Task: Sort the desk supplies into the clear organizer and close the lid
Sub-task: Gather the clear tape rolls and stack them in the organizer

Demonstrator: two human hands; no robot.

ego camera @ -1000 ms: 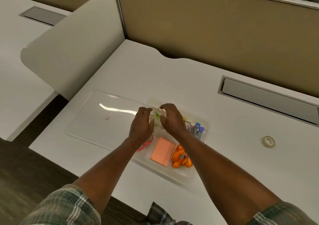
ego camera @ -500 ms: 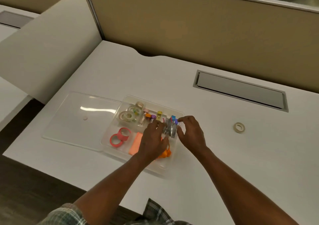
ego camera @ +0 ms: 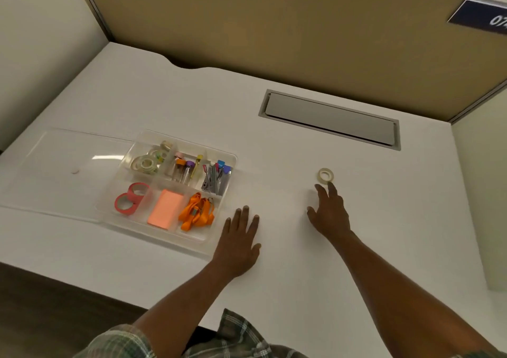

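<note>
Clear plastic organizer [ego camera: 153, 235]; pale round tape ring [ego camera: 325, 175] by right hand [ego camera: 330, 215]

Bench [ego camera: 192, 97]: organizer [ego camera: 153, 235] at left-centre, its lid [ego camera: 63, 171] lying flat, touching its left side. Back row, left to right: small tape rolls [ego camera: 146, 162], capped vials [ego camera: 183, 169], clips [ego camera: 218, 178]. Front row: wide tape rolls [ego camera: 129, 201], sticky-note pad [ego camera: 165, 210], lanyard [ego camera: 196, 211]. Loose tape roll [ego camera: 325, 175] well right of the organizer. Cable hatch [ego camera: 329, 120] behind it, before the partition [ego camera: 274, 28]. Left hand [ego camera: 238, 245] on the bench beside the organizer's front-right corner; right hand [ego camera: 329, 215] just before the loose roll.
</note>
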